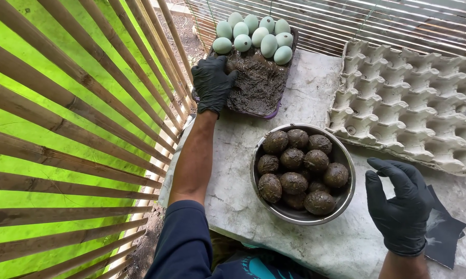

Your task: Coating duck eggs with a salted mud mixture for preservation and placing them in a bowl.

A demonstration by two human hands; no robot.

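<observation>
Mud tray [258,85]: dark shallow tray at the table's far left edge, front part packed with wet brown mud, back part holding pale blue-green eggs [253,33] in two rows.
Tray axis: long side runs away from me, egg end farthest.
Left hand [212,82]: black glove, arm stretched forward, palm down on the tray's left edge, fingers curled into the mud; can't tell if they hold anything.
Right hand [400,204]: black glove, fingers loosely spread, empty, hovering right of the bowl.
Steel bowl [346,155]: near me, full of mud-coated eggs [300,173].
Egg carton [408,103]: grey, empty cups, far right.
Table [305,103]: pale, stained.
</observation>
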